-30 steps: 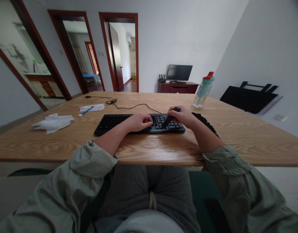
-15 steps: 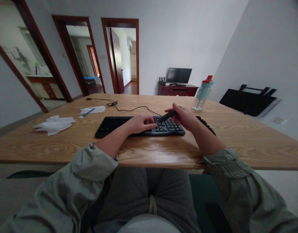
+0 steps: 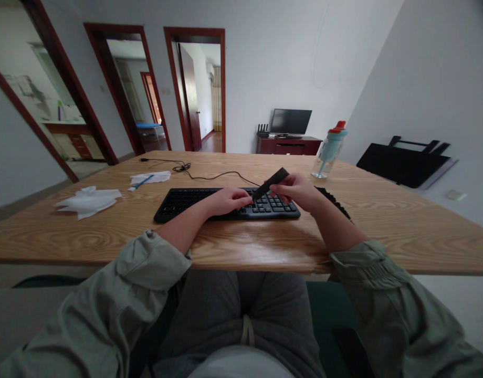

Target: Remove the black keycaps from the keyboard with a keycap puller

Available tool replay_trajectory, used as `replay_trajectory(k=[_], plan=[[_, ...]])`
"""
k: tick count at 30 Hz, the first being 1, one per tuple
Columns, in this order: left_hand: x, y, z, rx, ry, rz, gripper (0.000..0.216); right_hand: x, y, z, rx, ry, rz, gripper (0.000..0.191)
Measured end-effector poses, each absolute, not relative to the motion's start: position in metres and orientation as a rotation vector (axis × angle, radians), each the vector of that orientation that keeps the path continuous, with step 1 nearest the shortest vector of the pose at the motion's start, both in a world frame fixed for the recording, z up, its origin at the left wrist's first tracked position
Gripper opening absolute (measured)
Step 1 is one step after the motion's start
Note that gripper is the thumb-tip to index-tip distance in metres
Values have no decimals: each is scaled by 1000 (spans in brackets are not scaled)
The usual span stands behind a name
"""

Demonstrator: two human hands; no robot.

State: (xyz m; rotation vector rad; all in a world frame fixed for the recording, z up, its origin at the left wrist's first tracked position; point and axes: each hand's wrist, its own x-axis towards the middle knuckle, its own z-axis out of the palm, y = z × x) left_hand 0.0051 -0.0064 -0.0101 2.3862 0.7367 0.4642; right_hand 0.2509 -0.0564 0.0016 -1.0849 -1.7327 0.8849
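A black keyboard (image 3: 276, 208) lies on the wooden table in front of me. My left hand (image 3: 228, 201) rests over its middle keys, palm down, fingers loosely bent and no object visible in it. My right hand (image 3: 294, 190) is closed around a slim, flat black bar-shaped tool (image 3: 271, 184) above the right part of the keyboard. The tool slants, its lower end down by the keys close to my left thumb and its upper end raised to the right. Whether that lower end touches a key is too small to tell.
Crumpled white tissues (image 3: 90, 202) lie at the left, with a blue thin stick (image 3: 142, 182) on another tissue. The keyboard's cable (image 3: 210, 177) runs behind it. A bottle with a red lid (image 3: 328, 149) stands back right; a black jagged-edged cloth (image 3: 334, 202) lies beneath my right forearm.
My right hand has turned the black tool, so its upper end stands higher and its lower end has shifted slightly left. The left hand's fingers have drawn a little closer together.
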Motion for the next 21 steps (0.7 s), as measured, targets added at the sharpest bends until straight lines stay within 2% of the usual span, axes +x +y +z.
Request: replay_trajectory(k=[9, 12, 21], plan=[[5, -4, -13, 2483, 751, 456, 46, 248, -55, -2, -1216, -1706, 654, 17], [4, -3, -14, 2501, 780, 449, 46, 248, -55, -2, -1254, -1727, 583, 19], [4, -4, -13, 2569, 812, 426, 38, 244, -60, 3, -1258, -1793, 561, 16]])
